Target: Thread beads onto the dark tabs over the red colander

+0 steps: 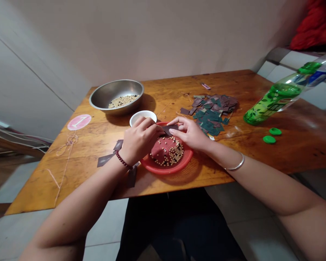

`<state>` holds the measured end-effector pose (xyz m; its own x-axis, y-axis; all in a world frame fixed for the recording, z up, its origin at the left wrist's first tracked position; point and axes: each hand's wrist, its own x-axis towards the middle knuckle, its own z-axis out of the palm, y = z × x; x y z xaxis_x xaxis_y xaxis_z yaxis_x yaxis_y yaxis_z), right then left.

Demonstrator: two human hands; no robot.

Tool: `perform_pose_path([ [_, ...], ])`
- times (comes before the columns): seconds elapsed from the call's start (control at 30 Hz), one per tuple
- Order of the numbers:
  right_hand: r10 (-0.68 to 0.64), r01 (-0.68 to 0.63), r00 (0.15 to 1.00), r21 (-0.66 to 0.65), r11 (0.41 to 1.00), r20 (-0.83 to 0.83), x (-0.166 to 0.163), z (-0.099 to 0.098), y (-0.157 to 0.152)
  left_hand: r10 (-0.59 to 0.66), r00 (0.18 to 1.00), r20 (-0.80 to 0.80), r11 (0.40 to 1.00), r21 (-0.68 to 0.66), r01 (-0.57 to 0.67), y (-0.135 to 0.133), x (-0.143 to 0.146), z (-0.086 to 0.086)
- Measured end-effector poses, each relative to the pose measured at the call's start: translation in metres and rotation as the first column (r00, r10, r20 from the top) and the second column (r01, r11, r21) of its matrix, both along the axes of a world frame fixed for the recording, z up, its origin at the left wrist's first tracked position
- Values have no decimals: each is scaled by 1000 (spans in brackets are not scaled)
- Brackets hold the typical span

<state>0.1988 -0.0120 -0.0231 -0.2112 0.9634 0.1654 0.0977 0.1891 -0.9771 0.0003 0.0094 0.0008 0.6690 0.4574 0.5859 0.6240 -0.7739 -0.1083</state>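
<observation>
A dark rectangular piece of thin sheet (171,129) is pinched between the thumb and fingers of my right hand (191,133), over the far rim of a red mesh basket (188,159). My left hand (141,137) is closed, its fingers bunched at the left end of that piece. The back of the hand hides the left fingertips, so what they grip cannot be made out. Pale round beans (175,154), with a few dark ones among them, lie in the basket below both hands. Just behind my left hand stands a small white bowl (134,117), partly covered.
A steel bowl (97,103) with more beans stands at the back left. Dark and green pieces (210,114) are heaped at right, near a leaning green bottle (271,101) and two green caps (269,139). A pink disc (79,122) and tangled string (67,143) lie left.
</observation>
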Motion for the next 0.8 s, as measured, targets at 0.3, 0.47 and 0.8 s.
perform_pose_path([
  [0.3, -116, 115, 993, -41, 992, -16, 2, -1, 5, 89, 989, 120, 996, 15, -92, -2, 1, -1],
  [0.47, -149, 144, 987, 75, 987, 65, 3, 1, 1, -8, 994, 107, 999, 38, 4, -7, 3, 0],
  [0.8, -24, -13, 987, 227, 974, 159, 2, 5, -6, -113, 979, 172, 989, -71, 127, -5, 4, -1],
])
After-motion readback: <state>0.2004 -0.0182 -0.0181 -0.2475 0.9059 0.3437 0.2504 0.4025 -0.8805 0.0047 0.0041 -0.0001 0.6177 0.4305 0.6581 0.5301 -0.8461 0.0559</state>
